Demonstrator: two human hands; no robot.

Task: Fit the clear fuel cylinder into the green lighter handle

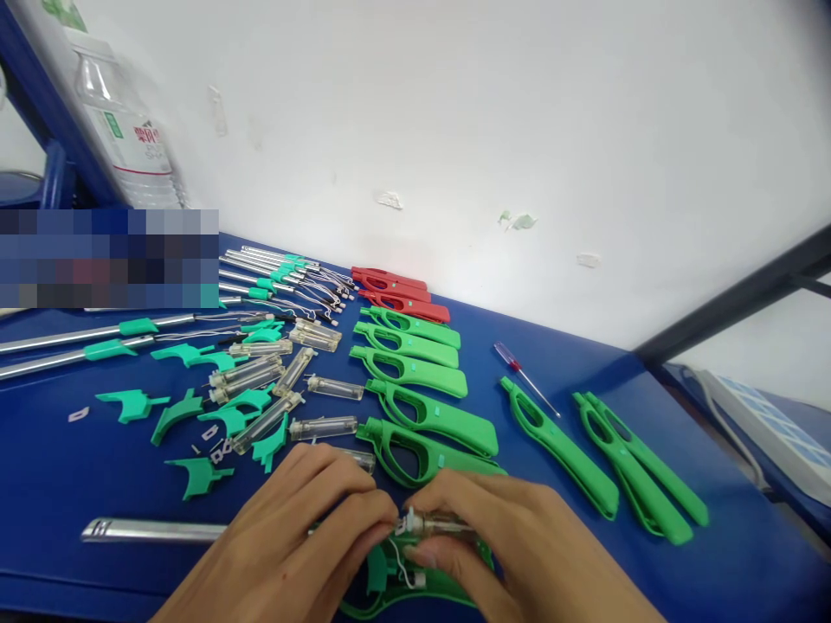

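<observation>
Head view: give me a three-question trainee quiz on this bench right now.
1. True or false: the red handle shells lie nearer the wall than the green handle shells.
2. What do the fingers of the left hand and the right hand pinch together? A) clear fuel cartridge B) screwdriver C) water bottle
3. What colour is the grip of the screwdriver on the blue table?

Key:
1. True.
2. A, the clear fuel cartridge, over an open green shell.
3. Red.
</observation>
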